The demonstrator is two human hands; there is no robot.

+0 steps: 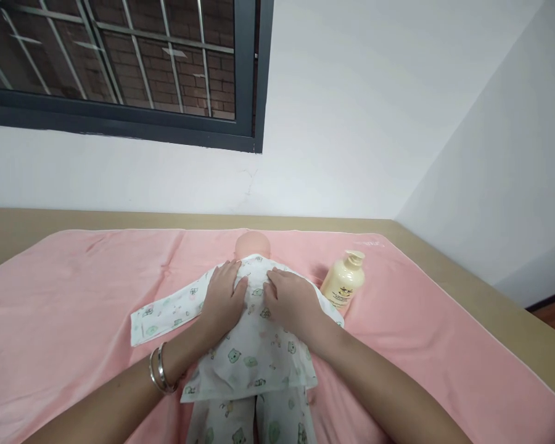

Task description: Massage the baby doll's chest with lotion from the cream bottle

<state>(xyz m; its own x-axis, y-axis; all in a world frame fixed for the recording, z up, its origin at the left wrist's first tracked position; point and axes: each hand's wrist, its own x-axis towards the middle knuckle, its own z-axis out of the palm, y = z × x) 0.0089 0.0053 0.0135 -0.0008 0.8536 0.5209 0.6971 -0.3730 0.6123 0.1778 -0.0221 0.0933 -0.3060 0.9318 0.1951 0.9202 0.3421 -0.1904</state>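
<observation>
A baby doll lies face down, its bald head toward the wall. It wears a white printed top and matching trousers. My left hand rests flat on the upper left of the doll's back, fingers stretched toward the head. On the upper right of the back lies my right hand, its fingers extended and angled inward. Neither hand grips anything. One sleeve stretches out to the left; the other is partly hidden behind my right hand. Two silver bangles circle my left wrist.
A cream pump bottle stands close to the doll's right sleeve. Beneath everything spreads a pink towel on a tan surface. A white wall with a dark-framed, barred window rises behind.
</observation>
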